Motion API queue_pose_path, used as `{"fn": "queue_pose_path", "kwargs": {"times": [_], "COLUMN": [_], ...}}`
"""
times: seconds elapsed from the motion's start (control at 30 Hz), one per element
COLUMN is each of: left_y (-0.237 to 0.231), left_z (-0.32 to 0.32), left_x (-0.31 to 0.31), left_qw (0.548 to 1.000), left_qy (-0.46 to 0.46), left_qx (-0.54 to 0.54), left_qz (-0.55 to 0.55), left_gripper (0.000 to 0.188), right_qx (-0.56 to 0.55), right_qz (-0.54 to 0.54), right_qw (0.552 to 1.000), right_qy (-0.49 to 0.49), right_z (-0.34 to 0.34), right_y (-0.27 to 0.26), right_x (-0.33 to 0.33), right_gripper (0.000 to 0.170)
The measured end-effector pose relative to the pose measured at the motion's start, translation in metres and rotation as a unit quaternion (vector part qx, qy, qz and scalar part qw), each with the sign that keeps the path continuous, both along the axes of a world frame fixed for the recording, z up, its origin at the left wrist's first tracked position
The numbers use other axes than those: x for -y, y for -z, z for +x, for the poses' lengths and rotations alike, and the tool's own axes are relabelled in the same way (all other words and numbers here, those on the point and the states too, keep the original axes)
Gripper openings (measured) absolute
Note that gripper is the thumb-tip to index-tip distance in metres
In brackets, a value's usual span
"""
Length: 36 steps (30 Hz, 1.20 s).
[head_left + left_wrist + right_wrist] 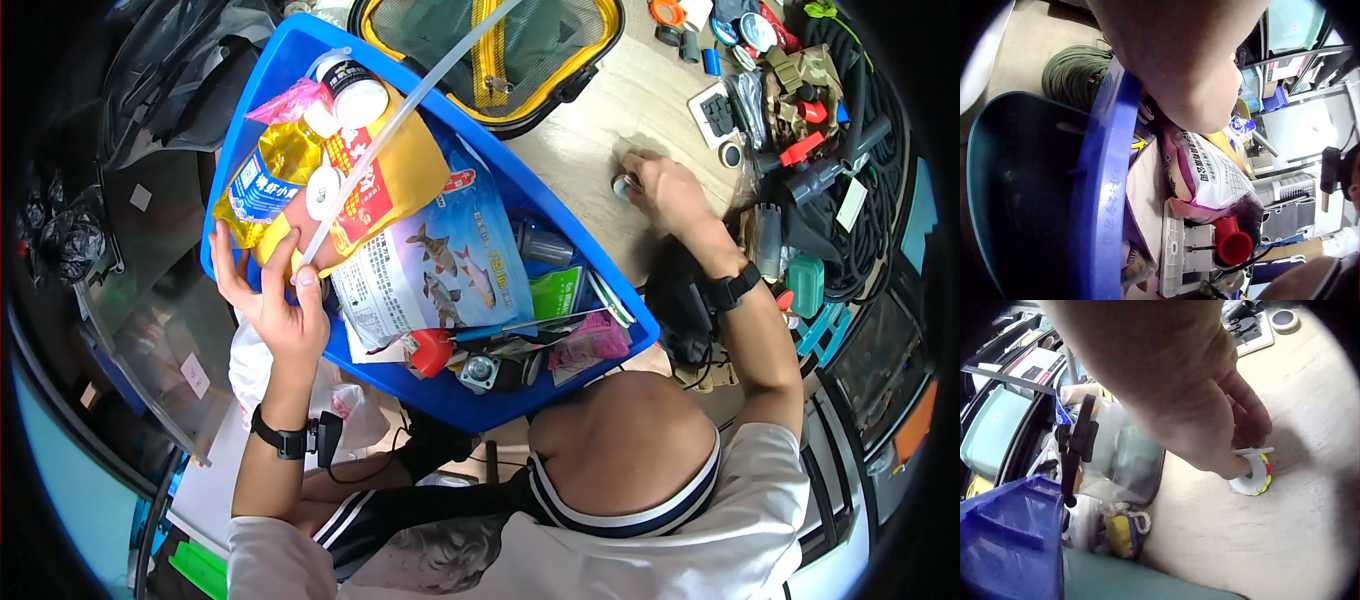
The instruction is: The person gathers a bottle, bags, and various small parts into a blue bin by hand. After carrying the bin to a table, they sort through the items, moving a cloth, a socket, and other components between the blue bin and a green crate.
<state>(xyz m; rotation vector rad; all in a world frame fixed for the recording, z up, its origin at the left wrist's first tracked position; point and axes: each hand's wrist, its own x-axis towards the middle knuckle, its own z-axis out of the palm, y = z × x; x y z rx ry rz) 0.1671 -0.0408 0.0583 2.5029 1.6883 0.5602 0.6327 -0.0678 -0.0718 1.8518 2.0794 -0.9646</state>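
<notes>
The right hand [665, 190] pinches a small white spool [1244, 485] with a yellow-and-red edge over the wooden tabletop [585, 170], apart from the blue tub [450, 405]. The left hand [280, 305] is at the tub's rim, fingers spread; any grip on the translucent tube [400, 125] cannot be confirmed. Apparent step: picking up the spool. The next move probably calls for a secure lift.
</notes>
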Motion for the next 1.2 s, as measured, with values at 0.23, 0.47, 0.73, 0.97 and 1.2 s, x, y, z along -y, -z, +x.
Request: {"fn": "queue_pose_path", "kwargs": {"times": [0.23, 0.47, 0.73, 0.97, 1.2], "left_y": [0.0, 0.0, 0.0, -0.002, -0.002], "left_z": [0.001, 0.002, 0.002, 0.003, 0.002], "left_x": [-0.002, -0.001, -0.001, 0.002, -0.001], "left_qw": [1.0, 1.0, 1.0, 1.0, 1.0], "left_qy": [-0.001, -0.002, -0.004, -0.007, -0.004], "left_qx": [-0.001, 0.006, 0.006, 0.003, -0.013], "left_qz": [-0.002, -0.005, -0.001, -0.009, 0.001], "left_gripper": [0.03, 0.03, 0.031, 0.031, 0.031], "right_qx": [0.019, -0.156, -0.393, -0.134, 0.04], "right_qz": [0.024, 0.209, 0.199, 0.242, 0.143], "right_qw": [1.0, 0.965, 0.889, 0.958, 0.984], "right_qy": [-0.003, -0.008, -0.127, 0.079, -0.099], "right_z": [-0.007, -0.044, -0.086, -0.037, -0.027], "right_y": [-0.02, -0.122, -0.16, -0.073, 0.014], "right_x": [-0.011, -0.049, -0.035, -0.053, -0.042], "right_gripper": [0.023, 0.019, 0.036, 0.043, 0.053]}}
